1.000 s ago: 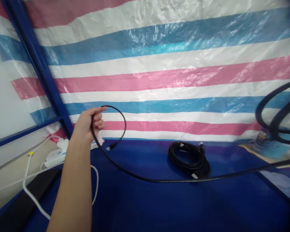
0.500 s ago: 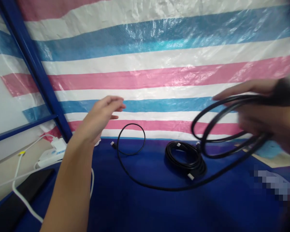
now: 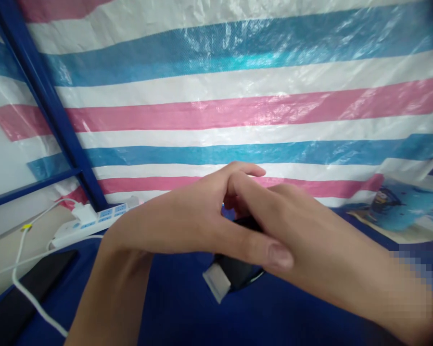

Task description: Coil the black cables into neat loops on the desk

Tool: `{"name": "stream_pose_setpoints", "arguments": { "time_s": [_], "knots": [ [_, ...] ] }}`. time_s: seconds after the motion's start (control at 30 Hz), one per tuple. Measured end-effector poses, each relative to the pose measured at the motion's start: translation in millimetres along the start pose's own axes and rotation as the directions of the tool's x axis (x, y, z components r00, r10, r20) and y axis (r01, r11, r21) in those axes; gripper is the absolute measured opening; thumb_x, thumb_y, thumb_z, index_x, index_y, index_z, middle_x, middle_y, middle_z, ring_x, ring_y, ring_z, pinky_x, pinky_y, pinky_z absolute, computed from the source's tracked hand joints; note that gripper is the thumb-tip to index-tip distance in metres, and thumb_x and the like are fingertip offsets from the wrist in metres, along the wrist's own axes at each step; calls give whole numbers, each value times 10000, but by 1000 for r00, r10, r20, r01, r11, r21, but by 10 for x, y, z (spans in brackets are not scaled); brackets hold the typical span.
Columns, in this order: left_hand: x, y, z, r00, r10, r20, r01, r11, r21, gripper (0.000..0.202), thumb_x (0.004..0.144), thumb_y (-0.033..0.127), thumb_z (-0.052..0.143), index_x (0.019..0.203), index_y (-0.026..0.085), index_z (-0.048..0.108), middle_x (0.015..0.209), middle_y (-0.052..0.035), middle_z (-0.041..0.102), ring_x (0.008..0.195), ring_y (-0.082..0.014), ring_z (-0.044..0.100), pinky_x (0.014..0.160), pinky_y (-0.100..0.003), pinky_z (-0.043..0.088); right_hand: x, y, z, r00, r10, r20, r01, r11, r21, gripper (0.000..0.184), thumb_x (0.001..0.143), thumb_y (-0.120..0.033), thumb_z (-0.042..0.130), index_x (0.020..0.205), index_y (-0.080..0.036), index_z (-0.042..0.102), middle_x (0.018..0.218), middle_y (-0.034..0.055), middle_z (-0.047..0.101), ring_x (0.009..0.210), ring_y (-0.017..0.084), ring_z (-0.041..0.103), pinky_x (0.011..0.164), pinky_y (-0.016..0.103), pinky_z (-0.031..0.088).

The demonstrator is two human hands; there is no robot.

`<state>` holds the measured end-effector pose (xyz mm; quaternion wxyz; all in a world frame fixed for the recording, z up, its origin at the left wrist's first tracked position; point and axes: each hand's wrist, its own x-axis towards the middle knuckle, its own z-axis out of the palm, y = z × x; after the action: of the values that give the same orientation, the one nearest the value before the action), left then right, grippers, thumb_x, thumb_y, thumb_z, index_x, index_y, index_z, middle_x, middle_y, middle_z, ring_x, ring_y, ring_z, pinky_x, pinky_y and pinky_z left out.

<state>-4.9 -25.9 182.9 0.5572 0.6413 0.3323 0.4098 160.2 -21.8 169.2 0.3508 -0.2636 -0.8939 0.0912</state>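
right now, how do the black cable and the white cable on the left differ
The black cable is mostly hidden by the left hand and right hand; the white cable lies at the left, clear of both. The black cable shows a broad pale plug; the white cable carries a yellow band. Neither shows in full.

At my twelve o'clock I see a glossy pink-white-blue striped plastic sheet point(image 3: 216, 113); toward nine, a long white power strip point(image 3: 98, 222); at three, apparently a blue plastic packet point(image 3: 404, 204).
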Motion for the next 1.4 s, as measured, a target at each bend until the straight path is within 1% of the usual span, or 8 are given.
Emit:
{"name": "stream_pose_setpoints", "arguments": {
  "time_s": [0.17, 0.3, 0.67, 0.73, 0.87, 0.97, 1.17, 1.4],
  "knots": [
    [-65, 41, 54, 989, 17, 146, -58, 958, 281, 766, 652, -3, 637, 1302, 375, 488, 745, 22, 672, 588, -150, 631, 473, -188, 464, -6, -38, -89, 997, -71, -27, 71, 997, -8, 309, 641, 30, 524, 805, -230, 556, 657, -65, 614, 518, 81, 549, 453, 184, 379],
    [30, 59, 193, 938, 339, -68, -309, 911, 273, 520, 612, -89, 574, 1002, 242, 672, 818, 4, 674, 729, -129, 644, 530, -114, 443, 17, 46, -181, 984, 26, -174, 0, 989, 149, 333, 693, -5, 548, 894, -257, 630, 786, -33, 654, 605, 117, 608, 473, 189, 444],
    [222, -16, 132, 675, 499, -543, -542, 835, 95, 503, 641, -28, 533, 1070, 232, 498, 610, 30, 630, 328, -5, 340, 353, -117, 239, 187, 179, -94, 937, 298, -182, -55, 640, 766, 72, 855, -244, 569, 789, -215, 576, 487, -72, 456, 338, 48, 348, 342, 180, 383],
    [211, -3, 116, 701, 470, -536, -544, 839, 24, 478, 634, -41, 507, 1026, 232, 498, 655, 26, 649, 337, -4, 341, 361, -128, 242, 188, 177, -96, 912, 320, -258, 4, 621, 783, 229, 898, -336, 519, 707, -210, 529, 490, -69, 369, 363, 52, 287, 328, 179, 342],
    [161, 17, 35, 953, 288, -95, -286, 958, 36, 290, 703, 38, 552, 931, 218, 557, 659, 21, 652, 364, -35, 436, 369, -149, 292, 153, 215, -107, 883, 332, -332, -14, 725, 688, 360, 932, -420, 452, 650, -200, 488, 501, -62, 278, 377, 52, 224, 316, 191, 201],
    [153, 2, -9, 988, 33, 149, -76, 954, 290, 59, 801, 182, 534, 817, 199, 587, 561, 6, 622, 390, -84, 506, 374, -171, 342, 138, 199, -92, 935, 253, -246, -119, 882, 457, 402, 940, -397, 453, 602, -179, 443, 516, -51, 344, 416, 45, 286, 368, 198, 233],
    [242, -41, 77, 972, 175, -157, -161, 982, 94, 105, 718, 90, 593, 773, 174, 625, 445, 78, 327, 324, -2, 219, 319, -135, 152, 119, 53, -73, 918, 65, -392, -74, 997, -7, 386, 956, -310, 425, 592, -183, 414, 507, -43, 366, 455, 68, 311, 446, 243, 257],
    [266, -3, 124, 864, 211, -457, -419, 805, -420, 151, 746, 40, 565, 657, 160, 544, 419, 115, 109, 297, -11, 105, 302, -154, 125, 174, 100, 214, 744, 215, -633, 62, 921, 385, 192, 959, -343, 420, 1073, -273, 558, 652, -5, 498, 552, 136, 481, 518, 264, 374]
  ]
}}
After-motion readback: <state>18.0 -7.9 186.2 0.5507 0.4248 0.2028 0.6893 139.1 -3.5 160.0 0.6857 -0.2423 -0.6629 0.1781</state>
